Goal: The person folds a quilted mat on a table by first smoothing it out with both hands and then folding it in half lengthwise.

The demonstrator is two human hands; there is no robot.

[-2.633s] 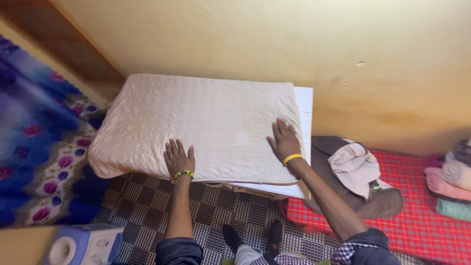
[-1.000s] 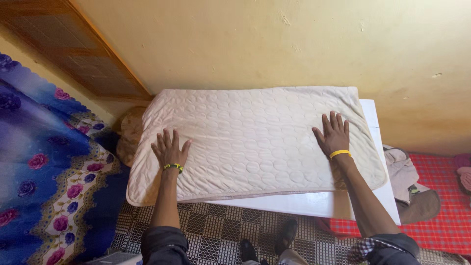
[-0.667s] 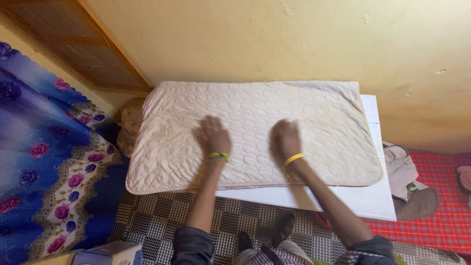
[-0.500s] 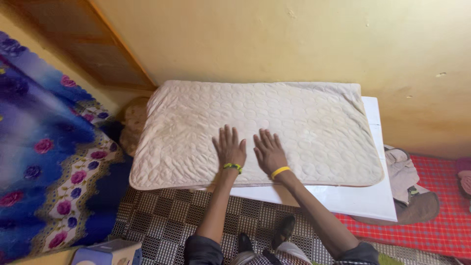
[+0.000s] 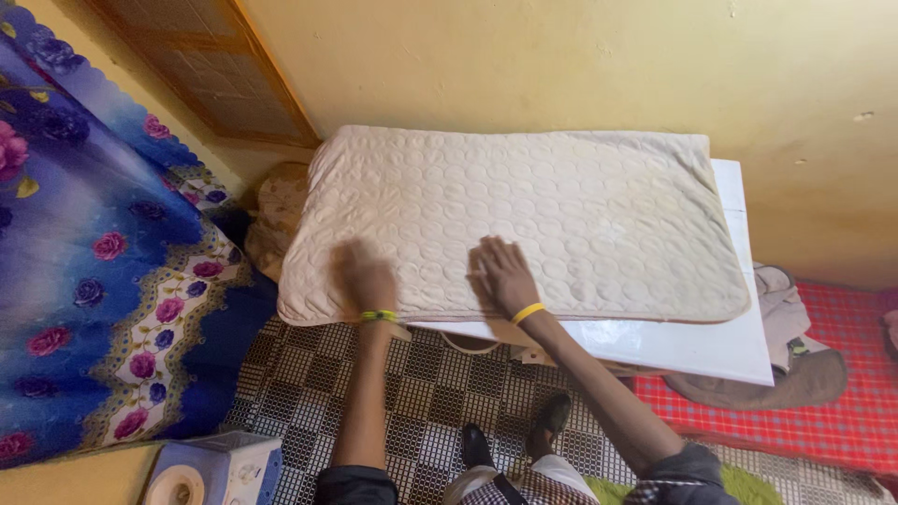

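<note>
A cream quilted pad (image 5: 524,215) lies spread over a white table (image 5: 711,341) against the yellow wall. My left hand (image 5: 367,281), blurred and wearing a green wristband, rests flat on the pad near its front left corner. Close to the middle of the pad's front edge, my right hand (image 5: 503,274), with a yellow wristband, presses flat on it with fingers spread. Neither hand grips anything.
A blue floral curtain (image 5: 94,243) hangs at the left. A brown checked mat (image 5: 440,393) covers the floor below the table. At the right a red checked cloth (image 5: 823,421) holds a brown bag and clothing (image 5: 795,355). A pale blue appliance (image 5: 215,472) stands at the bottom left.
Both hands came from the pad's outer sides to its middle. Since then my left hand has slid left toward the front left corner, while my right hand stays near the middle.
</note>
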